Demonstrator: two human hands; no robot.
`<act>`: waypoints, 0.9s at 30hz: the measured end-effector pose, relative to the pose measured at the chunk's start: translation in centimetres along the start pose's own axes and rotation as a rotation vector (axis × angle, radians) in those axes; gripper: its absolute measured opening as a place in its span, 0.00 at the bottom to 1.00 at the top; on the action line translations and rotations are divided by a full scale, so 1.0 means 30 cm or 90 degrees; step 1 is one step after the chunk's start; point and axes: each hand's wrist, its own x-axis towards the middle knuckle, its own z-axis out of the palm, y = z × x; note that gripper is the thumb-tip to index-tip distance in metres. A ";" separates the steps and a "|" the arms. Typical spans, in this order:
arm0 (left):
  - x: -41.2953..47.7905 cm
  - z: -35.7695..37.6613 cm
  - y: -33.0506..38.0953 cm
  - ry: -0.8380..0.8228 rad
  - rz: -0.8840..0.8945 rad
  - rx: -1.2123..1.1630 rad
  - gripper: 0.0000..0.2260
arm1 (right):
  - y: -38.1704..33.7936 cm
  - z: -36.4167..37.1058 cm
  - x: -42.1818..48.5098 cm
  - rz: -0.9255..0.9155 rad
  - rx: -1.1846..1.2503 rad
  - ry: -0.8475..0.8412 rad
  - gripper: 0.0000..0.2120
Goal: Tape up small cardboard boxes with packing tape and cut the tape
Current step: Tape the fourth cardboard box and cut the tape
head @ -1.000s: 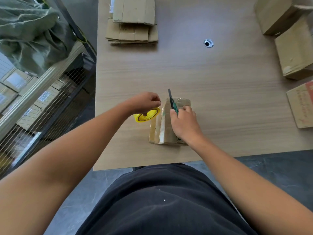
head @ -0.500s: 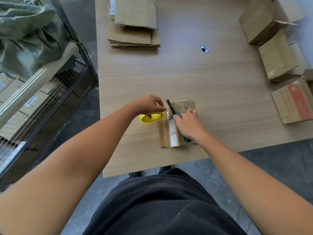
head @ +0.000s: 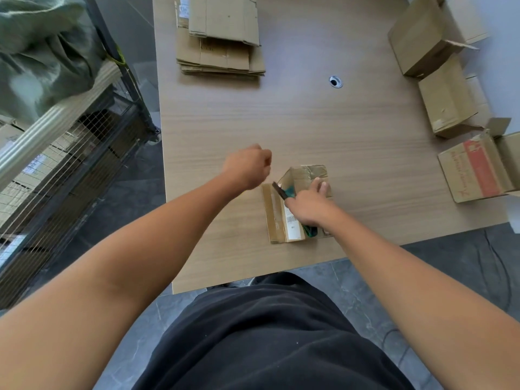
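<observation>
Right hand curled round one green-handled cutter atop one small box; left hand fisted, contents untellable

A single wide-angle camera sits on the person's head and looks forward and steeply down, so the worktop runs from its near edge at mid-frame up to the top of the picture. It is close enough that both forearms reach in from the bottom corners, the left hand and right hand lying near the centre, with floor and a wire cage at the left margin.
</observation>
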 end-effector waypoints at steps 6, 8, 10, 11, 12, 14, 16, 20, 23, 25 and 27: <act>-0.087 -0.102 -0.108 0.017 -0.052 -0.156 0.06 | 0.065 -0.043 -0.041 -0.112 0.426 0.162 0.22; -0.150 -0.117 -0.096 -0.005 -0.063 -0.249 0.05 | 0.089 -0.042 -0.057 -0.123 0.505 0.216 0.21; -0.217 -0.126 -0.066 -0.024 -0.060 -0.334 0.06 | 0.109 -0.028 -0.064 -0.127 0.499 0.262 0.20; -0.249 -0.127 -0.043 -0.030 -0.058 -0.382 0.06 | 0.117 -0.023 -0.075 -0.139 0.494 0.274 0.18; -0.279 -0.127 -0.015 -0.034 -0.056 -0.424 0.07 | 0.126 -0.018 -0.086 -0.172 0.510 0.273 0.15; -0.327 -0.125 0.051 -0.028 -0.045 -0.474 0.08 | 0.144 -0.014 -0.120 -0.273 0.605 0.241 0.07; -0.366 -0.122 0.128 -0.019 -0.030 -0.496 0.10 | 0.172 -0.011 -0.165 -0.362 0.684 0.198 0.05; -0.433 -0.104 0.311 -0.003 -0.001 -0.536 0.10 | 0.263 0.009 -0.239 -0.482 0.691 0.181 0.09; -0.489 -0.050 0.444 0.006 0.000 -0.515 0.11 | 0.362 0.026 -0.279 -0.496 0.675 0.233 0.08; -0.527 0.010 0.523 0.021 -0.007 -0.494 0.11 | 0.442 0.046 -0.292 -0.489 0.650 0.258 0.06; -0.560 0.078 0.595 0.046 -0.008 -0.469 0.11 | 0.524 0.079 -0.301 -0.492 0.632 0.246 0.06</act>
